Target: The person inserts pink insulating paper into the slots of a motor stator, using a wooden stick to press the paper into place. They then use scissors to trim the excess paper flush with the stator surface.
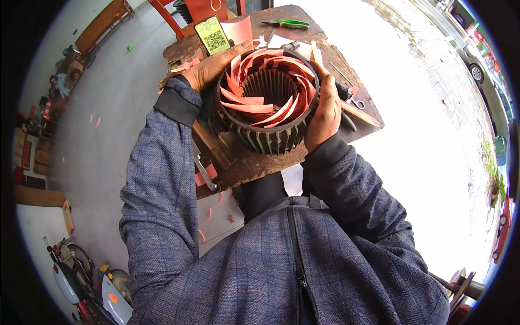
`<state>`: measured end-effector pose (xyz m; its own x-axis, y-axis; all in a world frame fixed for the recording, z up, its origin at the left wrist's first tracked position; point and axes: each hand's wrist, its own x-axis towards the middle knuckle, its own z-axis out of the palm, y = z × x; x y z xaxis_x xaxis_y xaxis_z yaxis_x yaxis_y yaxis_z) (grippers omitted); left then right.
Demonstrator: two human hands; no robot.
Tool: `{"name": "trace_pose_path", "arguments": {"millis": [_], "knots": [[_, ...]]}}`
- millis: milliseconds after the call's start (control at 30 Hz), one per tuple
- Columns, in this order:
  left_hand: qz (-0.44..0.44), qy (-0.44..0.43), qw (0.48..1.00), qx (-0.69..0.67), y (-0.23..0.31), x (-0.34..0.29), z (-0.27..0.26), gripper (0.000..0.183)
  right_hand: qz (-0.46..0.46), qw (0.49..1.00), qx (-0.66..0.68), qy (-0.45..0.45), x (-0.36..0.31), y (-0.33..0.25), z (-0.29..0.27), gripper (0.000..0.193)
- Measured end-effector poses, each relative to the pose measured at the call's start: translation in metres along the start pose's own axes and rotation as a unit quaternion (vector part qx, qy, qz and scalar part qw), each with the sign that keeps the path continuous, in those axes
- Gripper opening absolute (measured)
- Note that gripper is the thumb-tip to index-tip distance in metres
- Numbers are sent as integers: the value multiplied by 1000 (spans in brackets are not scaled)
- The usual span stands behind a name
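A dark, finned motor stator (pixel 271 142) is between my hands over the near part of a worn wooden table (pixel 238 172). Pink-red insulating paper pieces (pixel 244 107) stick out around its bore and lean inward in overlapping layers. The slotted inner wall shows in the middle. My left hand (pixel 214 67) grips the stator's upper left rim, fingers along the outside. On the other side my right hand (pixel 325 111) is wrapped round its outer wall, thumb pointing up. Whether the stator's base touches the table is hidden.
Green-handled pliers (pixel 287 24) lie at the table's far edge, beside a phone (pixel 213 36) propped upright. To the right are scissors (pixel 357 103) and a wooden handle (pixel 360 114). A wrench (pixel 205 172) lies at the near left. A red chair (pixel 203 12) stands behind.
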<state>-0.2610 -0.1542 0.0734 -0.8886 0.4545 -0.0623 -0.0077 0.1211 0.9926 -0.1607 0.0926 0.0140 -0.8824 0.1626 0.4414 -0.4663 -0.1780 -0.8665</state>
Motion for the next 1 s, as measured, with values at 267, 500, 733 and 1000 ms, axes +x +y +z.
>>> {"name": "trace_pose_path", "arguments": {"millis": [267,500,733,1000], "knots": [[-56,83,989,-108,1,-39,9,86,-55,994,-86,-44,29,1,-11,74],[32,188,977,-97,-7,-84,47,97,69,988,-13,-137,105,26,-17,65],[257,166,904,299,47,-25,26,46,-88,872,-339,-343,145,-41,-38,35],[357,-12,780,513,66,23,47,22,-187,796,-426,-387,138,-69,-28,20]]}}
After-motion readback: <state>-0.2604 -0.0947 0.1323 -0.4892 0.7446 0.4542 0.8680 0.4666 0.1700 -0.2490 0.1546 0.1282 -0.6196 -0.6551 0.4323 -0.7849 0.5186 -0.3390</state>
